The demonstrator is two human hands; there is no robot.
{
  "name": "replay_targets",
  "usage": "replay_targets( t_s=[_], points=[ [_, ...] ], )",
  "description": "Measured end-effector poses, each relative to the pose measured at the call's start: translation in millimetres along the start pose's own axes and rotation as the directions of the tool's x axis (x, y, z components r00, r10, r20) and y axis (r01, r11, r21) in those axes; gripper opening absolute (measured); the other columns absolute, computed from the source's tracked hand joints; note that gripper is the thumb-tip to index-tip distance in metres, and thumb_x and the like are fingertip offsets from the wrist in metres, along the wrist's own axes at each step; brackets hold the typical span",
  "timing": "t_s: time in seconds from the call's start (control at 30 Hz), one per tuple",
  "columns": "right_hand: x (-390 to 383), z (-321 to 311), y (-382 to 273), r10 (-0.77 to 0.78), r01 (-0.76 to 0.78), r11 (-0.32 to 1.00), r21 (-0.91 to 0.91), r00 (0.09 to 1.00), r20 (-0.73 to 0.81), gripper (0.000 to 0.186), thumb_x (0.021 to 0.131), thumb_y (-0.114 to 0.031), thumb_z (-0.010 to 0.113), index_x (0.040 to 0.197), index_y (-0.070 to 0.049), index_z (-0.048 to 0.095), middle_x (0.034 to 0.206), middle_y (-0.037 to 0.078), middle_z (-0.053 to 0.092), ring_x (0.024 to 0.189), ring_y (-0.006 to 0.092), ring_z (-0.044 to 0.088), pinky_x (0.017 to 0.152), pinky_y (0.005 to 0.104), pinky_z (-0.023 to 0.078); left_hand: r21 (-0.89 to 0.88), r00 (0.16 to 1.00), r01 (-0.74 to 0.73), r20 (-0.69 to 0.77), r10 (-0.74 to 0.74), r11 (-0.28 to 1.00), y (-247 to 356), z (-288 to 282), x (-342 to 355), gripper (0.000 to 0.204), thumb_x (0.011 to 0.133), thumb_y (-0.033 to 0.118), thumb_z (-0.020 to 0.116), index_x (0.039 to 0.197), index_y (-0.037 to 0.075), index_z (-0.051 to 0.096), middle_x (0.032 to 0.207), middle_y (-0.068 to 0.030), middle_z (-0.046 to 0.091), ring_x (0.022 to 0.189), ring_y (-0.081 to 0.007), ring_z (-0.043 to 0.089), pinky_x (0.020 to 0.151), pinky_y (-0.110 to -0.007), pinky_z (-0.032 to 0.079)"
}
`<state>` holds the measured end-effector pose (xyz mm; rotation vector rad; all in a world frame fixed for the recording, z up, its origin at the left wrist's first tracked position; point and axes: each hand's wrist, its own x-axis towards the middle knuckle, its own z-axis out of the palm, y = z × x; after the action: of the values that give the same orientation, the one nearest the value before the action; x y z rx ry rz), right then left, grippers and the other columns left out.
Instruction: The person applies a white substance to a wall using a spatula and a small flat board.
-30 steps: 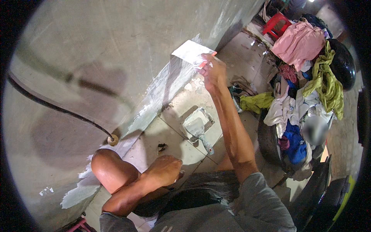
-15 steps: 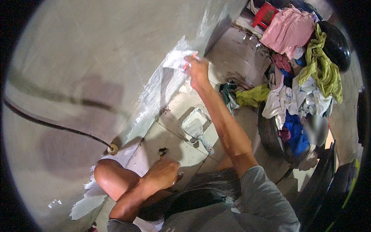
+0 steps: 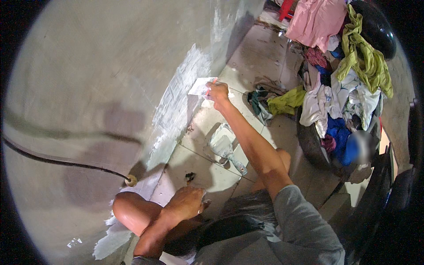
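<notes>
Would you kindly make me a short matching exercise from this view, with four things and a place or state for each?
Things:
1. Spreader
2. Putty knife
3. Cord
4. Pink cloth

Places and states:
A. At the upper right of the picture
B. Lying with its handle toward the person
C. Black, at the left of the picture
D. Held in the right hand

Right pairs: 1-D, 2-B, 3-C, 4-A
</notes>
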<state>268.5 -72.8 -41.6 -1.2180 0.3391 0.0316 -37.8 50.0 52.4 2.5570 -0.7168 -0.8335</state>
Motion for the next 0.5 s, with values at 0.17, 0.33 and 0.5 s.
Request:
replay_targets(
  t_s=[0.17,0.33,0.5],
  points=[
    [-25.5,30.5,-55.5,-0.089,0.084,0.996,0.039,0.985,0.146,0.01,0.077,-0.006,0.059,0.074,0.003,0.056,0.067,0.007,0.053,0.054,0.0156,0.051,0.047,0.029,0.048,-0.017,1.0,0.001,-0.02,-0.001,1.0,-3.7,3.8,1.2,0.033,0.08,0.029,0.055,0.083,-0.004,0.057,0.079,-0.023,0.059,0.078,-0.0372,0.058,0.073,-0.044,0.046],
    [-44.6,31.0,-111.8,-0.156,0.111,0.976,0.188,0.957,0.246,0.01,0.077,-0.006,0.058,0.083,0.002,0.059,0.077,0.008,0.057,0.065,0.0158,0.056,0.058,0.029,0.049,-0.003,0.998,-0.038,-0.041,0.038,0.999,-5.7,7.3,2.2,0.033,0.08,0.029,0.054,0.084,-0.004,0.056,0.076,-0.023,0.06,0.076,-0.0374,0.059,0.07,-0.044,0.046],
    [-33.4,-4.3,-88.4,-0.324,0.301,0.943,0.143,0.93,0.176,0.014,0.078,-0.009,0.058,0.089,0.001,0.061,0.08,0.004,0.059,0.07,0.0155,0.058,0.062,0.0294,0.047,-0.027,1.0,0.006,0.029,-0.005,1.0,4.0,-4.3,2.1,0.031,0.08,0.028,0.054,0.084,-0.003,0.056,0.076,-0.0225,0.06,0.075,-0.0371,0.059,0.069,-0.044,0.047]
  ],
)
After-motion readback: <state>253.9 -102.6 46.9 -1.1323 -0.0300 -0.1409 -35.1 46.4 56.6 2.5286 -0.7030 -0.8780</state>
